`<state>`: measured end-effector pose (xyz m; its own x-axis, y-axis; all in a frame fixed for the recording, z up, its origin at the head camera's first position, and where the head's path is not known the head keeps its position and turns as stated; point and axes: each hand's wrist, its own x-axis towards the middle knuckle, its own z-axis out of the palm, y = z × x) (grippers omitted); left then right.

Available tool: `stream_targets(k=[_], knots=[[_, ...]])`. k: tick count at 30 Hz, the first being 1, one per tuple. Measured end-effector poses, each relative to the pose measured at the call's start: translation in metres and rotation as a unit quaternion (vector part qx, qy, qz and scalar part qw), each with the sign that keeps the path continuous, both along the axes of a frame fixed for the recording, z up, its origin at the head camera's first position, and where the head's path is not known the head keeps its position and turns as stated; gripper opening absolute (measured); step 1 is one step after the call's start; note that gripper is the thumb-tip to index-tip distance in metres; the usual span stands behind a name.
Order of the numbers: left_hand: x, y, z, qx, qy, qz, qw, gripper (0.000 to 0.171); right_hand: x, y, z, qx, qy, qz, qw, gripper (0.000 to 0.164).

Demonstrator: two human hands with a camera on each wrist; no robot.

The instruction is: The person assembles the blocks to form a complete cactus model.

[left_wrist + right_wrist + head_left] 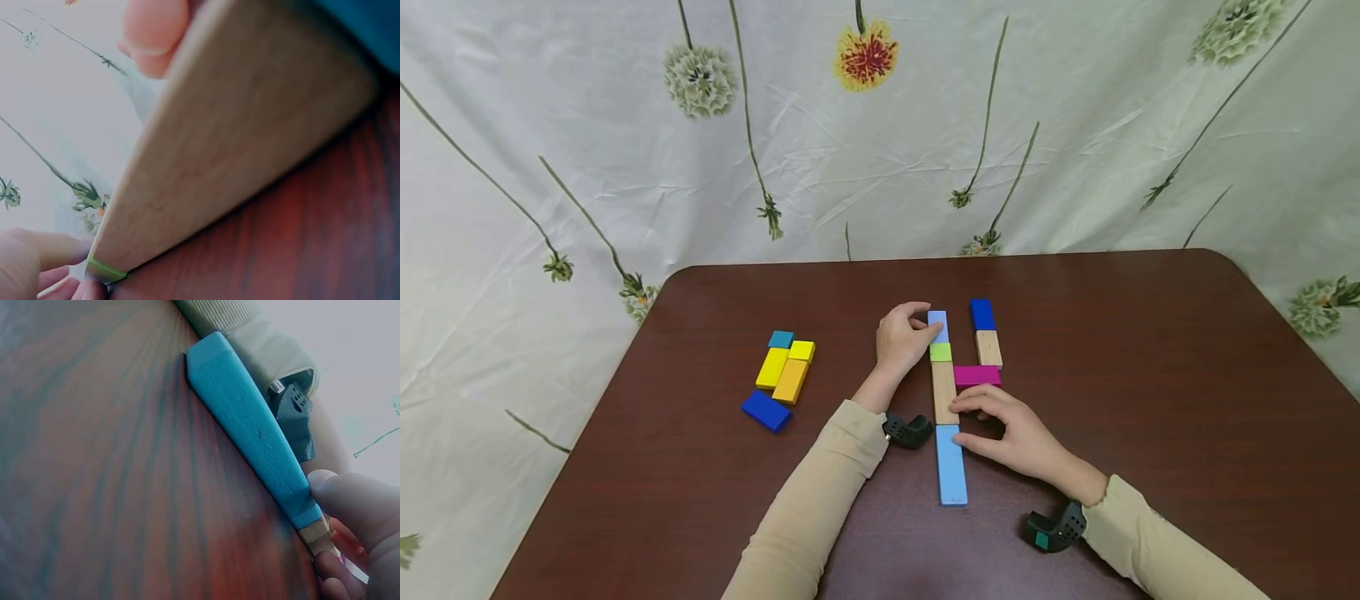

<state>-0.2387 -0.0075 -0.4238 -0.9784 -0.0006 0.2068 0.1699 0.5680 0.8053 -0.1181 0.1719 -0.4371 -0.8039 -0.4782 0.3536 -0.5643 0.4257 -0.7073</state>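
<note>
A column of blocks runs away from me: a light blue block [952, 471] nearest, then a long wooden block [945, 392], a small green block [940, 352] and a pale violet-blue block [937, 318]. At the far end, my left hand [901, 337] pinches the pale violet-blue block, thumb across its top and fingers at its left. My right hand [1018, 437] lies along the column's right side. Its thumb touches the light blue block near the joint, and its fingertips touch the wooden block. A magenta block [977, 376] lies crosswise against the column.
Beyond the magenta block lie a short wooden block [988, 348] and a dark blue block [982, 315] in line. To the left is a cluster with a yellow block [772, 368], an orange block [791, 381] and a blue block [767, 412]. The brown table [1135, 350] meets a flowered cloth [880, 167].
</note>
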Motion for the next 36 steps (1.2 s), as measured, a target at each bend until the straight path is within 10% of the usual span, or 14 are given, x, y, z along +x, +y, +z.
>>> stream_targets(k=[18,36], knots=[[0.002,-0.060,0.034,0.129,-0.027,-0.034,0.9907,0.037,-0.001,0.001,-0.001,0.001,-0.001,-0.001,1.000,0.034],[0.017,-0.149,0.058,0.183,-0.055,0.031,0.9810,0.042,0.000,0.001,-0.001,0.003,-0.006,-0.001,1.000,0.034]])
